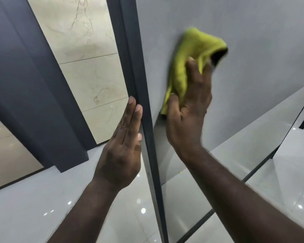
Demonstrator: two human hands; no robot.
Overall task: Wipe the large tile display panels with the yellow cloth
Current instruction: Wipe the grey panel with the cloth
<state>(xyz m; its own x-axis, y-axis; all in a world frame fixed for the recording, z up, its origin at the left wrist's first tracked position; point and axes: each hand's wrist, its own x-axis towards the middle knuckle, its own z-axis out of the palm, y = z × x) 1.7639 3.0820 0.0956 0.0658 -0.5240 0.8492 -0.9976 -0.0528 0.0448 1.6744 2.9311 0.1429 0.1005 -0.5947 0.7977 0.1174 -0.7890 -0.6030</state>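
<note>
The yellow cloth [191, 55] is seen bunched and creased, bright yellow-green, blurred at its upper end, with a dark fold showing at its 3 o'clock side. It is pressed against the grey panel [253, 28], a smooth, plain, matt surface, and lies toward 1 o'clock from the middle of the view.

The panel is bounded on its 9 o'clock side by a dark frame [139, 76] that runs from 12 o'clock down to 6 o'clock. Broad bare panel surface is left above the cloth and out toward 3 o'clock; between the cloth and the frame only a narrow strip is left. Beyond the frame, toward 10 o'clock, a beige marble panel [88, 67] with fine veins and thin joint lines is seen. A glossy pale floor [25, 207] with small light spots is visible at 7 o'clock.

The cloth is held by the right hand [188, 116]: its fingers are laid nearly straight over the cloth, and the cloth's lower end is caught under the thumb. The left hand [123, 142] is held flat, fingers straight and together, nothing gripped, its fingertips laid against the edge of the frame.
</note>
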